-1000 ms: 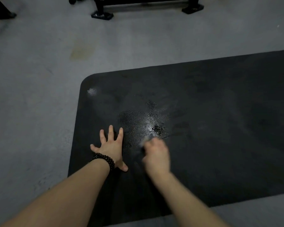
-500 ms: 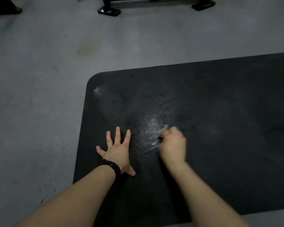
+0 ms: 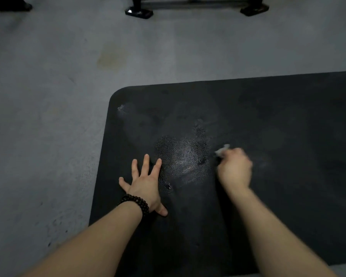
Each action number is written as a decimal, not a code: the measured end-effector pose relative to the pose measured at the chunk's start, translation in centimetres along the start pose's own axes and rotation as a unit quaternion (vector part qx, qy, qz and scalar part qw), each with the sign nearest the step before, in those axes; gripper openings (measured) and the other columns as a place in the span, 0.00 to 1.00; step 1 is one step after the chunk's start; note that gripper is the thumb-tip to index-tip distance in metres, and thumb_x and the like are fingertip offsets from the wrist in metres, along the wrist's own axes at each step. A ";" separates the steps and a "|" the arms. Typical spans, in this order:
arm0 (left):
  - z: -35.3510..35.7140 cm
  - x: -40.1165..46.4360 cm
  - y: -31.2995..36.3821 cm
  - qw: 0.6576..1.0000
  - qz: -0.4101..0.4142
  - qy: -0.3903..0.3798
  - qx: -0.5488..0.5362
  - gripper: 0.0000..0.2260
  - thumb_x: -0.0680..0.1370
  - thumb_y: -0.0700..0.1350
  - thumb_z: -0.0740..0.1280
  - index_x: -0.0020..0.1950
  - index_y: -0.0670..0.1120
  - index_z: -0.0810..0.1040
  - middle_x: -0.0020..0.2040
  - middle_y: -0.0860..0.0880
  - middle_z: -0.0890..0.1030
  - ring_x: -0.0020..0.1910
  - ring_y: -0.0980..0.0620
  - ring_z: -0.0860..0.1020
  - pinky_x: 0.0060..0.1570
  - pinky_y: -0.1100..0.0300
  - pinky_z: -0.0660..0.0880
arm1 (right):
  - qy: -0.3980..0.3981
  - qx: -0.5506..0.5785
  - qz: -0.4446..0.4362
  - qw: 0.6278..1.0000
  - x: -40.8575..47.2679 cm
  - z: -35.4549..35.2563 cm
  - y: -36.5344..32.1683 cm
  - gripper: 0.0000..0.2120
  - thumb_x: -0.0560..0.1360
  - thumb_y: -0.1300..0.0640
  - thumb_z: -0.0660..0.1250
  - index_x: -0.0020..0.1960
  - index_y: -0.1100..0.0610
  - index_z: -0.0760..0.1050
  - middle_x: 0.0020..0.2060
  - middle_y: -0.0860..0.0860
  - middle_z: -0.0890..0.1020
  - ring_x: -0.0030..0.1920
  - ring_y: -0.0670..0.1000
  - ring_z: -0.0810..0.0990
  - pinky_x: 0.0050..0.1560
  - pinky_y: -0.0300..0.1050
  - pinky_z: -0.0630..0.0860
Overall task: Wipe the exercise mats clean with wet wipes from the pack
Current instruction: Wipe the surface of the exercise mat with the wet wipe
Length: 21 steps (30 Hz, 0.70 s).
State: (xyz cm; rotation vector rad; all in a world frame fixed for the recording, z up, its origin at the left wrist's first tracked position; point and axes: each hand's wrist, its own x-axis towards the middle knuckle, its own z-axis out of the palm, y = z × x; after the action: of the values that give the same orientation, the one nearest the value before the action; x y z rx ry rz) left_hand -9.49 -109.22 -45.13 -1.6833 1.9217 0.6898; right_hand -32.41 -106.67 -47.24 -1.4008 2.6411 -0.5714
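From the head view, we are looking down at a black exercise mat (image 3: 268, 120) lying on a grey floor (image 3: 48, 116), its rounded corner toward the upper left. Our left hand (image 3: 144, 184) is resting flat on the mat near its left edge, fingers straight and spread, its grip released and holding nothing; a dark bead bracelet (image 3: 135, 202) is sitting on that wrist. Our right hand (image 3: 235, 168) is pressing down on the mat to the right, its grip clenched around a crumpled white wet wipe (image 3: 222, 150), a bit of which is poking out past the knuckles. This hand is looking blurred. Between the two hands, a wet patch (image 3: 184, 154) is shining on the mat's dotted texture. At the top edge, the black feet of a metal frame (image 3: 139, 12) are standing on the floor.
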 end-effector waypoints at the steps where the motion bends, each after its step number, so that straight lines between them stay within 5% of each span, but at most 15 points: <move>1: 0.0 0.1 0.0 1.000 0.000 0.002 -0.001 0.70 0.58 0.56 0.86 0.80 0.62 0.32 0.79 0.53 0.26 0.78 0.41 0.28 0.72 0.23 0.46 | -0.033 0.016 -0.064 0.997 -2.3 1.1 -2.2 0.12 0.67 0.64 0.69 0.47 0.52 0.85 0.38 0.55 0.78 0.37 0.59 0.78 0.37 0.46 0.74; 5: 0.0 0.3 -0.4 0.999 0.008 0.028 -0.026 0.60 0.67 0.53 0.82 0.81 0.64 0.37 0.80 0.54 0.29 0.80 0.42 0.31 0.72 0.24 0.49 | -0.157 0.093 -0.234 0.955 -10.0 3.1 -8.6 0.18 0.60 0.57 0.75 0.50 0.55 0.82 0.37 0.52 0.75 0.37 0.55 0.77 0.35 0.43 0.74; 7: -0.2 0.1 -0.6 1.000 0.014 0.020 -0.009 0.62 0.64 0.56 0.83 0.81 0.64 0.38 0.81 0.54 0.31 0.80 0.42 0.33 0.72 0.26 0.51 | -0.113 0.114 -0.241 0.957 -9.0 2.5 -7.8 0.10 0.67 0.58 0.67 0.46 0.54 0.82 0.36 0.52 0.76 0.36 0.56 0.77 0.33 0.44 0.73; 10: -1.4 0.0 -0.6 1.000 0.018 0.025 0.001 0.61 0.59 0.62 0.83 0.81 0.64 0.46 0.82 0.53 0.41 0.80 0.40 0.42 0.70 0.29 0.59 | 0.022 0.085 -0.134 0.987 -3.9 1.5 -3.4 0.11 0.70 0.60 0.61 0.41 0.56 0.83 0.34 0.55 0.77 0.34 0.59 0.77 0.33 0.47 0.74; 13: -2.6 0.6 -1.0 0.995 0.029 0.091 -0.008 0.50 0.63 0.62 0.81 0.79 0.61 0.57 0.77 0.53 0.58 0.76 0.41 0.56 0.67 0.36 0.68 | 0.024 0.011 0.038 0.999 2.0 -1.0 1.4 0.11 0.76 0.60 0.62 0.49 0.57 0.84 0.43 0.59 0.79 0.42 0.64 0.78 0.43 0.52 0.75; 15: -3.0 1.0 -1.0 0.994 0.024 0.109 -0.011 0.53 0.65 0.62 0.81 0.81 0.57 0.53 0.74 0.52 0.61 0.74 0.42 0.59 0.65 0.39 0.70 | 0.020 -0.019 0.087 0.996 3.5 -1.2 2.2 0.13 0.75 0.63 0.61 0.52 0.56 0.83 0.46 0.60 0.79 0.44 0.65 0.79 0.47 0.53 0.76; 21: -2.9 2.0 -0.9 0.994 0.021 0.100 0.032 0.54 0.64 0.66 0.79 0.82 0.56 0.53 0.72 0.52 0.59 0.71 0.45 0.59 0.63 0.41 0.73 | -0.060 0.102 -0.209 0.971 -6.2 3.7 -8.3 0.10 0.66 0.59 0.63 0.41 0.53 0.83 0.34 0.52 0.77 0.34 0.56 0.77 0.32 0.44 0.75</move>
State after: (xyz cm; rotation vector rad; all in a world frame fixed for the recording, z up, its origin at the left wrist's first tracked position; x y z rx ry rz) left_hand -8.90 -112.71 -44.34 -1.7323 2.0976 0.4846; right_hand -21.41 -106.85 -48.11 -1.8644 2.1301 -0.7454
